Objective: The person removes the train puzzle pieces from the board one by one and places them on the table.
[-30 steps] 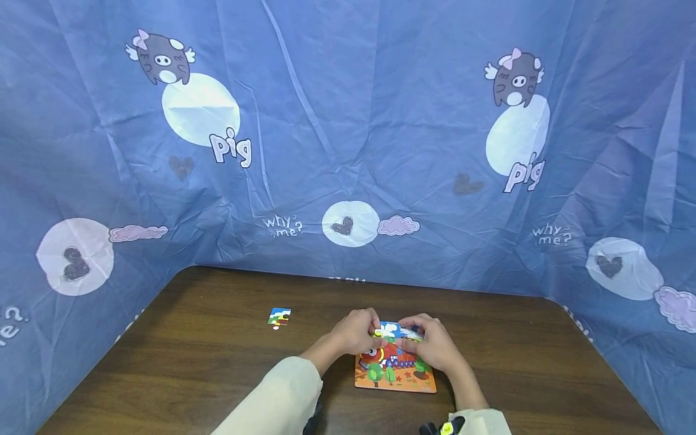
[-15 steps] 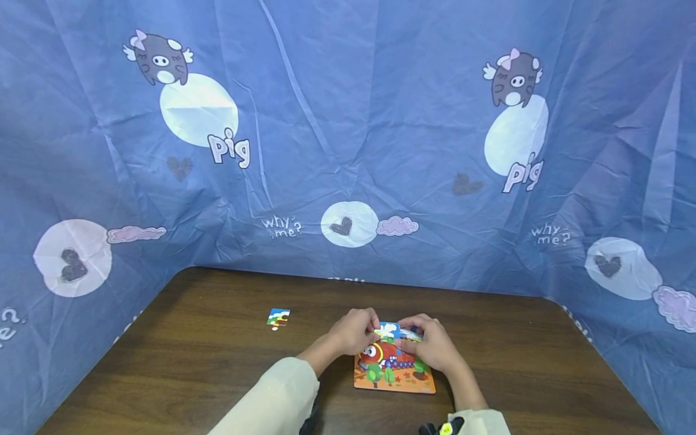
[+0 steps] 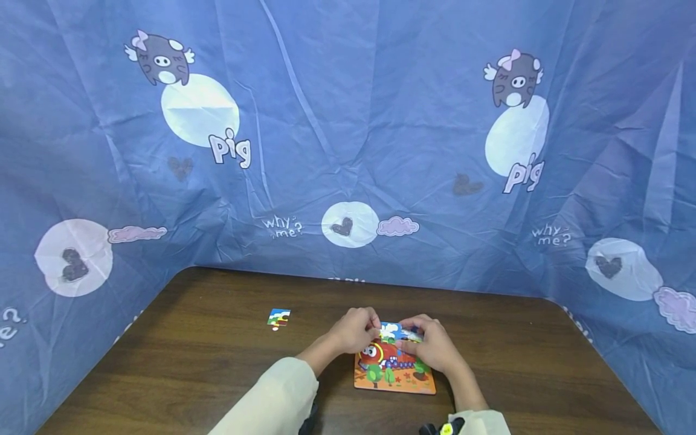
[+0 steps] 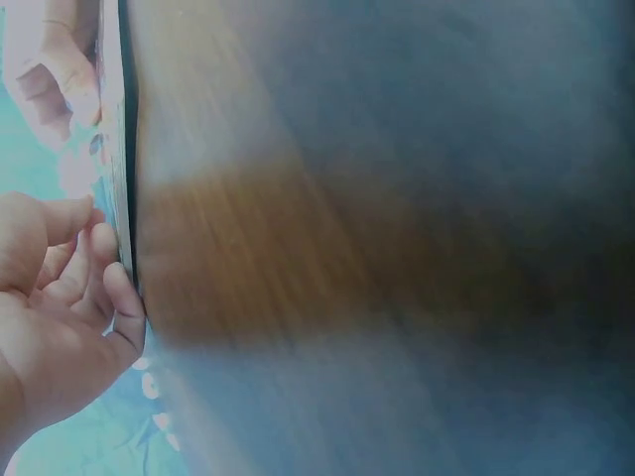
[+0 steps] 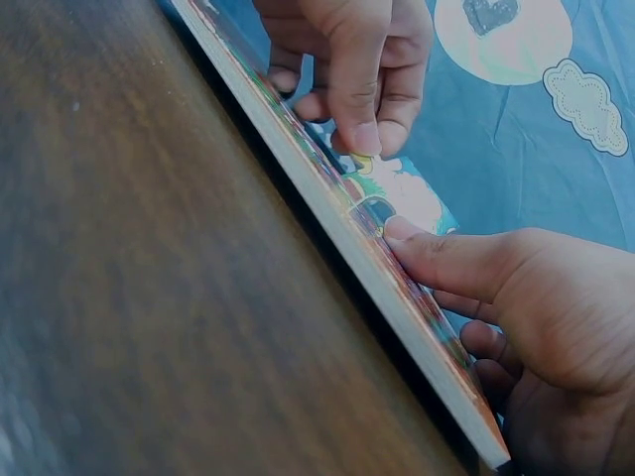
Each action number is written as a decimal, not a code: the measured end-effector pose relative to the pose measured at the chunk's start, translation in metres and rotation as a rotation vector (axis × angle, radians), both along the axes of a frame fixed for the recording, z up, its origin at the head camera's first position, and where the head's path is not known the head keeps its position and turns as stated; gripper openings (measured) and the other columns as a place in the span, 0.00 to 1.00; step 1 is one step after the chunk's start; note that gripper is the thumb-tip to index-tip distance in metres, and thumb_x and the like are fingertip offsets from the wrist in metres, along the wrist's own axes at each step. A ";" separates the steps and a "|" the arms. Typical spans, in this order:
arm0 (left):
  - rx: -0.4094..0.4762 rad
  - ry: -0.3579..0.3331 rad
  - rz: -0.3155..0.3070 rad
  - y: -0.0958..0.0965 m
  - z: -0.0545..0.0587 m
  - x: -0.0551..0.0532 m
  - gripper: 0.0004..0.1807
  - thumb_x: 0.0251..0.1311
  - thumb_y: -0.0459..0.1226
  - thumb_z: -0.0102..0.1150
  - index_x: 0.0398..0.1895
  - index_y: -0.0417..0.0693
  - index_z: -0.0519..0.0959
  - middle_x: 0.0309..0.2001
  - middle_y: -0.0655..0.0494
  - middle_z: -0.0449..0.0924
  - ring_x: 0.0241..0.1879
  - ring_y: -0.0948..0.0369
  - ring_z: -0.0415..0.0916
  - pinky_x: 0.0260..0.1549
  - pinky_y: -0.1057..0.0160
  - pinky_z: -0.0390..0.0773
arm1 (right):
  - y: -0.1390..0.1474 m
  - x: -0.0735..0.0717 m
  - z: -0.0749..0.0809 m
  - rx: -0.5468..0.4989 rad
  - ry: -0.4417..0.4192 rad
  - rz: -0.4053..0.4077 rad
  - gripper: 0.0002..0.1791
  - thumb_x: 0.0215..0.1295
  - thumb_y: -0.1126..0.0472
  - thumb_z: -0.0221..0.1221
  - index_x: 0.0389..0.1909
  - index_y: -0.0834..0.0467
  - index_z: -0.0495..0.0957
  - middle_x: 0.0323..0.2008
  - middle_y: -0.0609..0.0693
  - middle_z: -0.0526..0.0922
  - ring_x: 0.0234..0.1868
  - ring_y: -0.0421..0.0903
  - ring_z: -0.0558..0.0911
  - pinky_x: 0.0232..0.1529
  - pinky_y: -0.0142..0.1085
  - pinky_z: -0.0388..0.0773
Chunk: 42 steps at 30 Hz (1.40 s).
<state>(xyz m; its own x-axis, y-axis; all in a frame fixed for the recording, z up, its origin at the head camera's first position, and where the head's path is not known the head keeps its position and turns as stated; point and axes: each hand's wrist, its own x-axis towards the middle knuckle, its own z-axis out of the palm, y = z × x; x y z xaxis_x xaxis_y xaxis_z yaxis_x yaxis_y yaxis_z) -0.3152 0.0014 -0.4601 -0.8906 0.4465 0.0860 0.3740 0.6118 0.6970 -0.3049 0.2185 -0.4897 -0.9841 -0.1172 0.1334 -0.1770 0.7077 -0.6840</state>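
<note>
A square jigsaw puzzle board (image 3: 394, 380) with a red big-eyed character and trees lies on the table. On its upper part is a puzzle piece (image 3: 389, 331) showing a white cloud on blue, which stands tilted up from the board in the right wrist view. My left hand (image 3: 356, 331) pinches this piece by its left edge, thumb and index finger (image 5: 365, 139) on a yellow bit. The thumb and index fingertips of my right hand (image 3: 432, 344) are at the piece's right corners, the remaining fingers curled over the board's right side.
A second puzzle piece (image 3: 279, 318), blue, green and red with a rounded tab, lies on the brown wooden table (image 3: 217, 362) left of the board. A blue printed curtain (image 3: 348, 151) encloses the table's back and sides.
My left thumb has moved up from the red character to the left edge of the cloud piece, uncovering the character's face. The right hand stays nearly still.
</note>
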 end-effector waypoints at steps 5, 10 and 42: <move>0.038 -0.029 0.000 0.000 0.002 0.000 0.05 0.71 0.30 0.59 0.34 0.45 0.77 0.28 0.58 0.75 0.28 0.64 0.72 0.28 0.66 0.74 | 0.001 0.000 0.001 0.009 0.011 0.006 0.18 0.57 0.56 0.76 0.48 0.52 0.87 0.51 0.46 0.83 0.48 0.47 0.74 0.52 0.50 0.73; 0.085 -0.038 0.002 0.001 0.005 0.000 0.05 0.71 0.29 0.57 0.35 0.43 0.77 0.28 0.56 0.75 0.28 0.63 0.72 0.28 0.65 0.74 | 0.002 0.000 0.001 0.010 0.022 0.012 0.19 0.56 0.56 0.76 0.48 0.55 0.87 0.51 0.47 0.83 0.48 0.47 0.75 0.52 0.50 0.74; 0.090 -0.014 0.075 -0.054 0.014 -0.019 0.03 0.69 0.30 0.59 0.35 0.42 0.80 0.31 0.56 0.78 0.31 0.61 0.74 0.32 0.63 0.74 | 0.002 0.000 0.001 0.006 0.005 0.022 0.15 0.58 0.56 0.75 0.46 0.47 0.88 0.52 0.44 0.83 0.51 0.47 0.75 0.56 0.52 0.73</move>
